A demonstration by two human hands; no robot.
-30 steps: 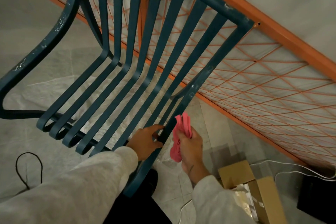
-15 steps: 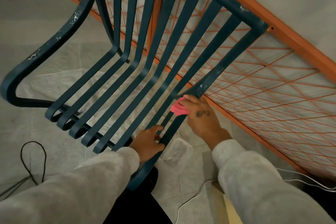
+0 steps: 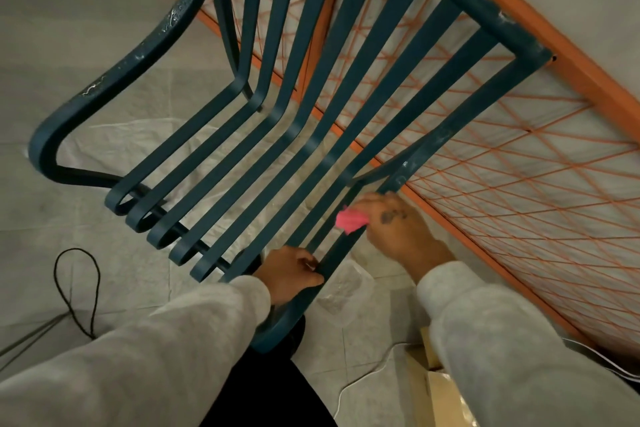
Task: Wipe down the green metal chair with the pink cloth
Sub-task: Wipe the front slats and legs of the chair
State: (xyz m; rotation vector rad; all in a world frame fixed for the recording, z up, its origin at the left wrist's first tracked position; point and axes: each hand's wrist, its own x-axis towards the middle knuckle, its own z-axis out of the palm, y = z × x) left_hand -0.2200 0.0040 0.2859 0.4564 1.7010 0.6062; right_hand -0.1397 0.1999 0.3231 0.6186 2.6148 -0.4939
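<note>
The green metal chair [image 3: 277,135] fills the middle of the view, its slats running from the backrest down into the seat. My left hand [image 3: 291,274] grips the chair's right side rail near the front of the seat. My right hand [image 3: 398,225] holds the pink cloth [image 3: 350,220] bunched in its fingers and presses it against the same rail, a little higher up where the armrest joins. Only a small part of the cloth shows past my fingers.
An orange metal frame with orange mesh [image 3: 519,184] stands right behind the chair. A black cable loop [image 3: 74,291] lies on the tiled floor at the left. A cardboard box [image 3: 440,388] and a white cable [image 3: 363,378] lie at the lower right.
My right hand has carried the pink cloth from beside the front of the rail up onto the rail, where it now presses. My left hand has kept its grip on the rail.
</note>
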